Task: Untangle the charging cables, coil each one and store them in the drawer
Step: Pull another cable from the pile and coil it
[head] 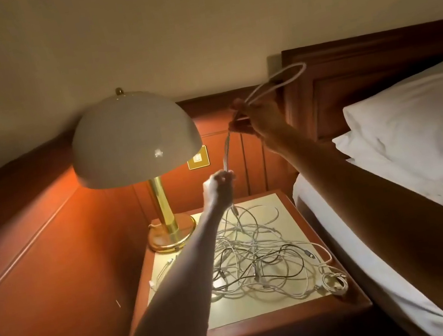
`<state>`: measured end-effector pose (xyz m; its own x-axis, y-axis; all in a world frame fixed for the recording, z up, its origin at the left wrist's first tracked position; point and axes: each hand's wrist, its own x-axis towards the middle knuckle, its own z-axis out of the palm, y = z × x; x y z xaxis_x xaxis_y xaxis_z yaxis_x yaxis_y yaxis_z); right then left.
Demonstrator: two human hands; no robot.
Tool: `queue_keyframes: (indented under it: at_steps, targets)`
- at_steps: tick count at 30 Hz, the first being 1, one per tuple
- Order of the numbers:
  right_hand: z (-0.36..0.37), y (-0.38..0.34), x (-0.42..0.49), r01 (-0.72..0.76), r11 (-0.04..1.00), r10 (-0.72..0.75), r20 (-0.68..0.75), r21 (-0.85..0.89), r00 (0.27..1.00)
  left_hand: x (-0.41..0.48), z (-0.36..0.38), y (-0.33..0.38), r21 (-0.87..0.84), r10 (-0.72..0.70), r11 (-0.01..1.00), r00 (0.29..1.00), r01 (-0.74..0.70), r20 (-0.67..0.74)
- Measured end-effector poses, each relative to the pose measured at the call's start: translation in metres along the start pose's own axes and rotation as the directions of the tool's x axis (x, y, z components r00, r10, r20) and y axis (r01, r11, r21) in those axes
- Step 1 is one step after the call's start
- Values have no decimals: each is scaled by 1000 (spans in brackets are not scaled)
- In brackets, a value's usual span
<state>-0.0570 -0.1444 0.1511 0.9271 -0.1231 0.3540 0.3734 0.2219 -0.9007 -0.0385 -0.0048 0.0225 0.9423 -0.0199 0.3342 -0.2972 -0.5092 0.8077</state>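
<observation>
**Now: one white cable held up above a bedside tangle**

Two bare arms reach over a bench (274,203) beside a bed. The right grip (257,116), raised near the wooden headboard (371,54), pinches a white charging cable (226,153) gathered into loose loops that stand above the fingers. The left grip (218,190), lower down, is closed around the same cable, which runs on down into the tangle (259,258) of white and dark cables spread across the bench top. A small coiled cable (334,281) lies at the front right corner, and another loose cable (165,268) lies on the left side.

These cables look light, thin and limp. They will likely sag, slip through loose fingers and snag at each crossing. The sounder hold seems to be on the cord near a plug, feeding length hand to hand, without tugging at the connectors.

A brass lamp (133,141) with a domed shade stands at the back left, with a brass wall switch (197,157) behind it. A white pillow (419,129) lies on the bed. The drawer front is in shadow and hard to make out. No brand, label or writing can be read.
</observation>
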Motion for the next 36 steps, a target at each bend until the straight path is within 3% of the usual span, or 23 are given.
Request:
queue_keyframes:
  at_steps: [2, 5, 8, 13, 17, 19, 25, 30, 32, 34, 36]
  targets:
    - [-13, -10, 0, -2, 991, 4, -11, 135, 1000, 21, -18, 11, -42, 58, 997, 993, -62, -100]
    - [-28, -16, 2, -124, 935, 160, -82, 334, 984, 44, -42, 39, -198, 143, 963, 968, -185, -207]
    - [-34, -6, -4, -268, 902, 316, -95, 337, 944, 46, -57, 63, -291, 183, 923, 953, -251, -240]
    - [-34, 12, -22, -436, 786, 499, -32, 439, 866, 37, -68, 57, -213, 266, 924, 933, -319, -243]
    - [-34, 18, -27, -466, 759, 508, 32, 455, 860, 33, -84, 67, -184, 332, 893, 876, -412, -351]
    - [-32, 20, -27, -466, 751, 491, 77, 468, 868, 35, -92, 85, -179, 389, 867, 856, -465, -340]
    - [-28, 13, -34, -442, 752, 441, 127, 489, 889, 29, -109, 119, -15, 580, 777, 724, -630, -374]
    - [-29, 12, -42, -423, 759, 399, 159, 496, 903, 26, -122, 122, 77, 621, 768, 709, -636, -334]
    - [-29, 11, -47, -446, 760, 394, 210, 472, 895, 23, -132, 126, 191, 672, 730, 638, -656, -377]
    - [-28, 9, -52, -463, 768, 389, 252, 443, 886, 22, -142, 131, 356, 751, 660, 575, -662, -325]
    - [-26, 10, -55, -460, 759, 394, 237, 461, 888, 22, -154, 133, 522, 785, 590, 589, -616, -192]
